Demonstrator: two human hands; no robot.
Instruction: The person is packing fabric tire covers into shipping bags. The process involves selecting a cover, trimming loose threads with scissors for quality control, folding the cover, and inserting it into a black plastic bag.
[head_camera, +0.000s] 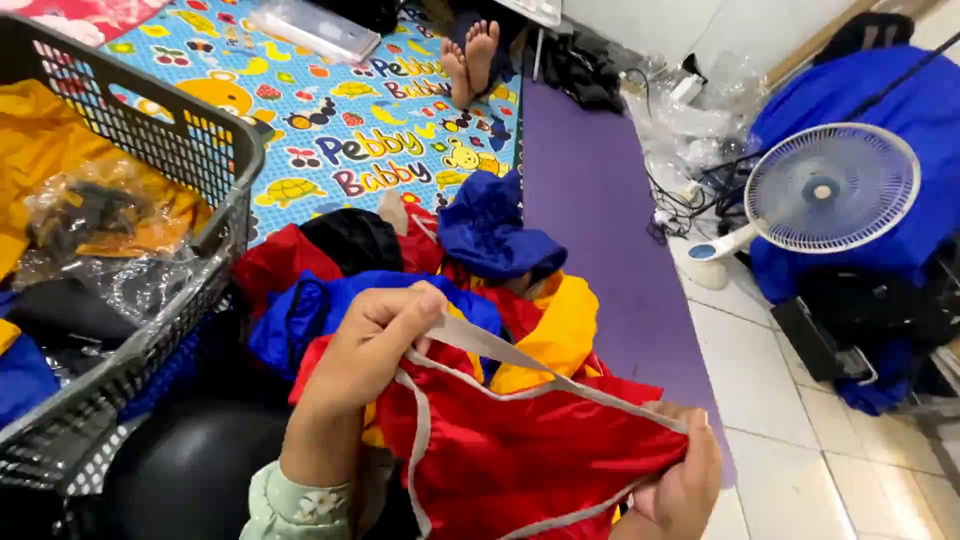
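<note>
Garment: a red cloth piece (520, 450) of thin shiny fabric, edged with grey binding tape (500, 352), lies across the person's lap, low in the middle of the view.
Left hand: the left hand (372, 345) is closed, the fingers pinching the grey tape at the upper corner of the red piece and lifting it.
Right hand: the right hand (685, 480) is closed around the other end of the edge, so the tape is stretched between both hands.
Pile: more red, blue and yellow fabric pieces (480, 270) are heaped just behind the red one, touching it.
Basket: a dark plastic basket (190, 150) stands at the left, with yellow cloth and clear plastic bags inside.
Fan: a small blue-white fan (830, 188) stands on the tiled floor at the right, well apart; whether it turns cannot be told.
Other person: bare feet (470, 55) rest on the colourful mat far ahead.
Risk, slipping: the fabric looks slippery, so the tape may slide out of the pinch if the pull is uneven.
Risk, tangling: the heap lies so close that a neighbouring piece may be dragged up together.
Risk, seam: too strong tension may strain the stitching of the tape.
</note>
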